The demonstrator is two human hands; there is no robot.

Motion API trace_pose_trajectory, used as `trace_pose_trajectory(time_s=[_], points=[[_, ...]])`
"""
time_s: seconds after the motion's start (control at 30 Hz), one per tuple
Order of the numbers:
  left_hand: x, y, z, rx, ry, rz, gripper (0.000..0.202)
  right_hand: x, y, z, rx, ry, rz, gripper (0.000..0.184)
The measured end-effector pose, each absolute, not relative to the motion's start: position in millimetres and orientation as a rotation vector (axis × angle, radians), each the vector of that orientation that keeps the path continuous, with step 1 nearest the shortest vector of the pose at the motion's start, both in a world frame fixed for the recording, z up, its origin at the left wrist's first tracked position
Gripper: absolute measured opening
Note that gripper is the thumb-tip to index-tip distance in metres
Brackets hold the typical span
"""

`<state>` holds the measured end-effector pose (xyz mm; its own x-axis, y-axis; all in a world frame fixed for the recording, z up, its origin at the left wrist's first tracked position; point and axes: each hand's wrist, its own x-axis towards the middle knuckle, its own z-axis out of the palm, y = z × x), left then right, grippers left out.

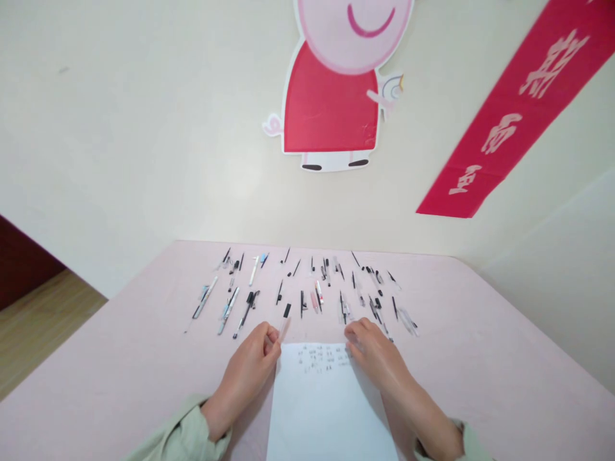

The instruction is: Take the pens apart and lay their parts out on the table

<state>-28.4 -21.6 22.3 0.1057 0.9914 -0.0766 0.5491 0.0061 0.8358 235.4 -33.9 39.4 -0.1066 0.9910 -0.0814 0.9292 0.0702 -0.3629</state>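
A white sheet of paper (327, 410) lies in front of me, with several short rows of small dark handwriting near its top edge. My left hand (250, 362) is closed at the sheet's upper left corner, thumb and fingers pinched on it. At the upper right corner, my right hand (377, 352) pinches the sheet, its fingertips partly hidden. Just beyond my left fingertips is a clear pen piece with a black end (287, 311); whether my fingers touch it I cannot tell. Close past my right hand lie a dark refill (343, 307) and clear pen parts.
Pens and pen parts, such as a white pen (254, 271), a black pen (246, 314) and a pink barrel (314, 302), lie in rough rows on the pink tabletop (144, 365). Behind it, the wall (192, 128) bears a cartoon pig cutout (331, 102) and a red banner (514, 115).
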Motion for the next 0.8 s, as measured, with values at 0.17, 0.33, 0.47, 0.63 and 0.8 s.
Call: trace_pose_trajectory(time_s=[0.17, 0.33, 0.47, 0.63, 0.8], points=[[-24, -21, 20, 1.720, 1.504, 0.726, 0.008, 250, -50, 23, -2.074, -2.049, 0.493, 0.021], [-21, -19, 17, 1.725, 1.389, 0.787, 0.010, 253, -50, 9, -1.955, -2.021, 0.492, 0.017], [-21, -20, 15, 1.727, 1.379, 0.776, 0.008, 249, -47, 8, -1.872, -1.978, 0.527, 0.017], [-24, -20, 13, 1.809, 1.425, 0.831, 0.007, 238, -43, 13, -1.813, -1.976, 0.567, 0.020], [-30, -21, 14, 1.907, 1.534, 0.757, 0.008, 225, -36, 21, -1.795, -1.976, 0.554, 0.021]])
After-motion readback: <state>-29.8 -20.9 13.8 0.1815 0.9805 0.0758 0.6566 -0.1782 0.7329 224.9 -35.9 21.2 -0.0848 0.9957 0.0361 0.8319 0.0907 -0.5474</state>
